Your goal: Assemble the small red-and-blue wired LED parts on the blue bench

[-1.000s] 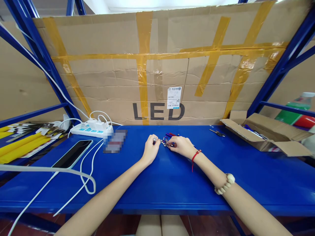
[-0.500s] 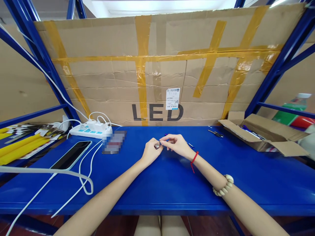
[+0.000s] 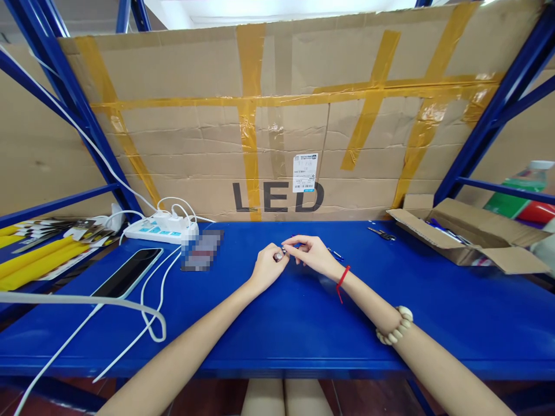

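Silvery part (image 3: 278, 257) sits in our left hand (image 3: 265, 268), round end facing us; curled fingers hide its long axis and close around it. Our right hand (image 3: 315, 255): thumb and forefinger nearly together beside it; whether gripping anything, we cannot tell.

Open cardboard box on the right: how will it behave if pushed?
Probably slides easily: the cardboard box looks thin-walled and light. Its splayed flaps would likely bend first. Slim pieces inside look loose, so they may shift.
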A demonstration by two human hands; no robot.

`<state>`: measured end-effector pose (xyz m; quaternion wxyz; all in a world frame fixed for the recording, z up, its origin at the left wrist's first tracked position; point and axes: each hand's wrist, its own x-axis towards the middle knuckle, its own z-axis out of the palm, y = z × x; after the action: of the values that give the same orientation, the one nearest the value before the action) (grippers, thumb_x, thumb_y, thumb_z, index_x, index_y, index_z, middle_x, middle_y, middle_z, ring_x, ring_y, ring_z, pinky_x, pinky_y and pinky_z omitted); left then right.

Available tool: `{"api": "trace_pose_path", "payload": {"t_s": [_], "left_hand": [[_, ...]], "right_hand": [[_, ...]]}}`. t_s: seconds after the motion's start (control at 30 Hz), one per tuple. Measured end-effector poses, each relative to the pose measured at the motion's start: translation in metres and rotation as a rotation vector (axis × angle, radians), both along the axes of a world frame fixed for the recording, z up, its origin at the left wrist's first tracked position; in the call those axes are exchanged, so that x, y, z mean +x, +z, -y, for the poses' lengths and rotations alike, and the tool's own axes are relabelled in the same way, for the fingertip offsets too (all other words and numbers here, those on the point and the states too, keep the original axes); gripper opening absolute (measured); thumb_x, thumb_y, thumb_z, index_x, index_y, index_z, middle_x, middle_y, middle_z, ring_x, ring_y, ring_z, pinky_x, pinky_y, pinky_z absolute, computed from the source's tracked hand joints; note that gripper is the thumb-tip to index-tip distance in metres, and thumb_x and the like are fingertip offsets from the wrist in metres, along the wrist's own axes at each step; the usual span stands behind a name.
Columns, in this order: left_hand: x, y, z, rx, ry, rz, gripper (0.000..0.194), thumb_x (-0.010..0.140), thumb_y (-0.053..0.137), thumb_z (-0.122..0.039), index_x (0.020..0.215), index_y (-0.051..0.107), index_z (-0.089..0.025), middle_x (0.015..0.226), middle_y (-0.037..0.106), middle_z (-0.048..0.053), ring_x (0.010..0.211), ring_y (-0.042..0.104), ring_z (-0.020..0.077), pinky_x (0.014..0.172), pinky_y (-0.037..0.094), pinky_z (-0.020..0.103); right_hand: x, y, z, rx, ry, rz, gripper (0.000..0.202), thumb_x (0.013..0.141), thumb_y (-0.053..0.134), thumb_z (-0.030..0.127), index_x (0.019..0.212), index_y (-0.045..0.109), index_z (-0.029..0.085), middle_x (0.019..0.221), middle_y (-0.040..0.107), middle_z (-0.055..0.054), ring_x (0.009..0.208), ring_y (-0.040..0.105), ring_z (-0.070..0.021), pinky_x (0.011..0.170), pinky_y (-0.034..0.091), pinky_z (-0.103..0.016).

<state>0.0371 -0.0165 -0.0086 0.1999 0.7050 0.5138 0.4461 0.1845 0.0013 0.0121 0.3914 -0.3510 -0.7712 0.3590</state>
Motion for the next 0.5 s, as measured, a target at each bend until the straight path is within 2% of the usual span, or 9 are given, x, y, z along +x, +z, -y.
{"api": "trace_pose_path", "payload": {"t_s": [0.07, 0.17, 0.3, 0.5], "left_hand": [[0.0004, 0.0004, 0.0001, 0.000, 0.021, 0.023, 0.029, 0.075, 0.052, -0.021, 0.050, 0.040, -0.014, 0.059, 0.041, -0.003, 0.057, 0.040, 0.0074, 0.058, 0.031, 0.021], [0.0000, 0.0008, 0.0003, -0.014, 0.040, 0.051, 0.031, 0.078, 0.049, -0.026, 0.051, 0.037, -0.015, 0.058, 0.039, -0.003, 0.056, 0.038, 0.0077, 0.058, 0.030, 0.021], [-0.0014, 0.0017, 0.0004, -0.031, 0.067, 0.085, 0.029, 0.080, 0.046, -0.030, 0.056, 0.041, -0.015, 0.060, 0.039, -0.003, 0.060, 0.038, 0.0085, 0.061, 0.029, 0.021], [-0.0010, 0.0029, 0.0008, -0.067, 0.080, 0.137, 0.025, 0.079, 0.045, -0.033, 0.061, 0.043, -0.016, 0.059, 0.041, -0.004, 0.060, 0.039, 0.0085, 0.060, 0.029, 0.020]], "right_hand": [[0.0033, -0.0014, -0.0022, 0.122, -0.114, 0.082, 0.028, 0.078, 0.056, 0.038, 0.093, 0.065, 0.016, 0.085, 0.063, -0.003, 0.052, 0.052, -0.0069, 0.050, 0.040, -0.021], [0.0079, -0.0040, -0.0037, 0.316, -0.237, 0.340, 0.016, 0.078, 0.058, 0.032, 0.089, 0.067, 0.024, 0.092, 0.061, 0.001, 0.059, 0.054, -0.0068, 0.053, 0.037, -0.020], [0.0104, -0.0061, -0.0019, 0.382, -0.204, 0.576, 0.020, 0.078, 0.059, 0.032, 0.097, 0.065, 0.029, 0.097, 0.060, 0.002, 0.073, 0.057, -0.0095, 0.054, 0.034, -0.020], [0.0109, -0.0046, -0.0003, 0.381, -0.189, 0.650, 0.013, 0.080, 0.059, 0.033, 0.089, 0.067, 0.028, 0.097, 0.059, 0.003, 0.078, 0.057, -0.0092, 0.056, 0.033, -0.020]]}}
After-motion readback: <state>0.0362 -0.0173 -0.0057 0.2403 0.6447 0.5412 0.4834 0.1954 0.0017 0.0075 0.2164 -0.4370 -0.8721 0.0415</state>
